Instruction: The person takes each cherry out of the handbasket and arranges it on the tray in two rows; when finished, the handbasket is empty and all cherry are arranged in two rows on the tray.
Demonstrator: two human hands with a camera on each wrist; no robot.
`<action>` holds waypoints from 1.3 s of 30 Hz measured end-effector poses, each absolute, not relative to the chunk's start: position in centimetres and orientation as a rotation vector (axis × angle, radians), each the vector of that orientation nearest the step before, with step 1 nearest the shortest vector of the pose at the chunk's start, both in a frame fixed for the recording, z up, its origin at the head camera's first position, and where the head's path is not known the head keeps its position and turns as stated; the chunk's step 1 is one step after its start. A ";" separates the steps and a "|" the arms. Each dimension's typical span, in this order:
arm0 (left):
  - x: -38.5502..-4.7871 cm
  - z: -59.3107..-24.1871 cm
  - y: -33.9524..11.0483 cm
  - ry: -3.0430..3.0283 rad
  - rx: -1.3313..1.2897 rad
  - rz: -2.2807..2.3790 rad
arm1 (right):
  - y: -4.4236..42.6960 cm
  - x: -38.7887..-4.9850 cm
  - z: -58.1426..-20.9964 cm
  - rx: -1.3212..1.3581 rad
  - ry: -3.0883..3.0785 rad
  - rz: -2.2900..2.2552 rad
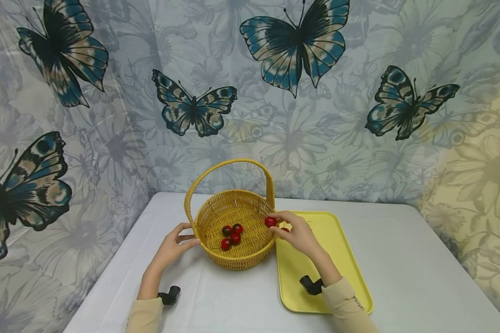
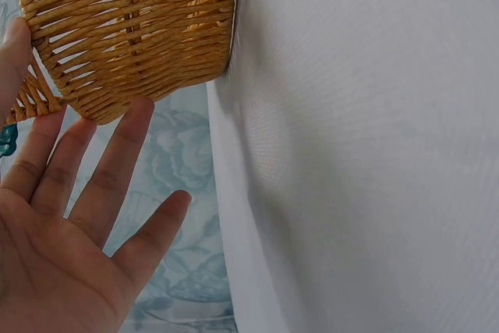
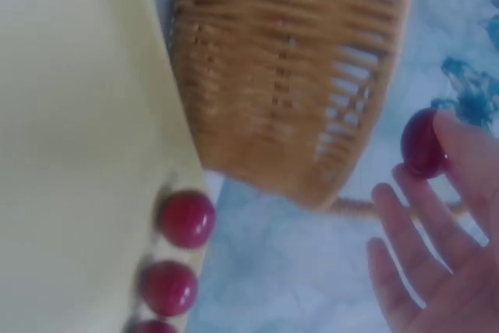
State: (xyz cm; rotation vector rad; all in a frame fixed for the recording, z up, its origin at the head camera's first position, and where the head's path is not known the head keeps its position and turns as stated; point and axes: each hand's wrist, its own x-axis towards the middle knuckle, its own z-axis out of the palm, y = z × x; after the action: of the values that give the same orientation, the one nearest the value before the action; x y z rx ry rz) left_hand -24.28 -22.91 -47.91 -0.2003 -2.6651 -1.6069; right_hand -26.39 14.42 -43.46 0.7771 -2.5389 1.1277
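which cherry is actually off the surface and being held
The cherry pinched in the right hand, near the rim of the basket. The other visible cherries lie unheld, in the basket or on the yellow tray.

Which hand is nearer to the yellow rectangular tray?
Right. The right hand is over the tray, pinching a round red cherry near the golden woven basket; the left hand touches the basket's opposite side.

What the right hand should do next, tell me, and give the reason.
Probably ease the pinched cherry slightly left and release it inside the basket: the right hand holds it by the right rim, four loose cherries already lie inside, and the left hand touches the basket's left side.
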 end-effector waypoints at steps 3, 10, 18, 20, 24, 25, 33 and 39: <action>-24.3 -47.9 -23.0 -2.667 -0.197 -1.611 | 15.3 -26.4 -43.4 0.726 -2.549 1.124; -24.3 -47.9 -23.2 -2.669 -0.206 -1.614 | 17.2 -26.4 -43.6 0.656 -2.552 1.114; -24.2 -47.7 -23.1 -2.670 -0.213 -1.616 | 19.6 -26.6 -44.3 0.617 -2.538 1.096; -24.2 -47.7 -23.1 -2.670 -0.214 -1.623 | 20.1 -26.6 -44.6 0.610 -2.535 1.083; -24.3 -47.8 -23.1 -2.667 -0.220 -1.629 | 21.2 -26.8 -45.0 0.583 -2.543 1.049; -24.3 -47.8 -23.1 -2.666 -0.217 -1.634 | 21.4 -26.9 -45.1 0.576 -2.548 1.044; -23.0 -45.7 -22.2 -2.654 -0.234 -1.678 | 23.2 -27.3 -45.8 0.502 -2.627 0.957; -22.5 -44.8 -21.9 -2.657 -0.219 -1.699 | 24.4 -27.5 -46.4 0.460 -2.660 0.904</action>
State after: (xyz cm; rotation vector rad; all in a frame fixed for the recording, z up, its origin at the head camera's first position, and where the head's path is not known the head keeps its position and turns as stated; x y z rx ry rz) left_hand -22.45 -21.87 -44.82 -0.2195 -2.6569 -1.6992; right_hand -27.46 24.45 -46.40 0.4604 -2.6603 0.9044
